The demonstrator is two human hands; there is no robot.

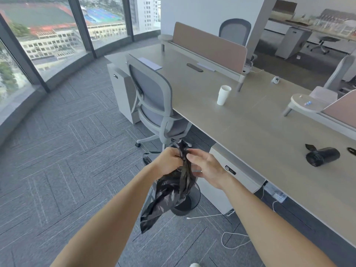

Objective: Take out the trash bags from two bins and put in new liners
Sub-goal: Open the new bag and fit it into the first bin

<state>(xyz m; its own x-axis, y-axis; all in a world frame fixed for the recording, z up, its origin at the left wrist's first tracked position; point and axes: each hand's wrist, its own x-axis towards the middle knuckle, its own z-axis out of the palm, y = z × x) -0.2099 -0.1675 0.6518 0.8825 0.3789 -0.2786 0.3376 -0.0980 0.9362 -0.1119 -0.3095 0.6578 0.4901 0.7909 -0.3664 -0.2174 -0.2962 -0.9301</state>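
A black trash bag hangs in the air in front of me, above a dark round bin on the carpet by the desk. My left hand grips the gathered top of the bag. My right hand is beside it, fingers pinching the bag's neck from the right. The lower part of the bag dangles to the left of the bin and hides part of it. A roll of black liners lies on the desk at the right.
A grey office chair stands tucked at the desk just beyond my hands. A white paper cup stands on the desk. A white cable loops on the carpet under the desk. A drawer cabinet sits right of the bin. Windows curve along the left.
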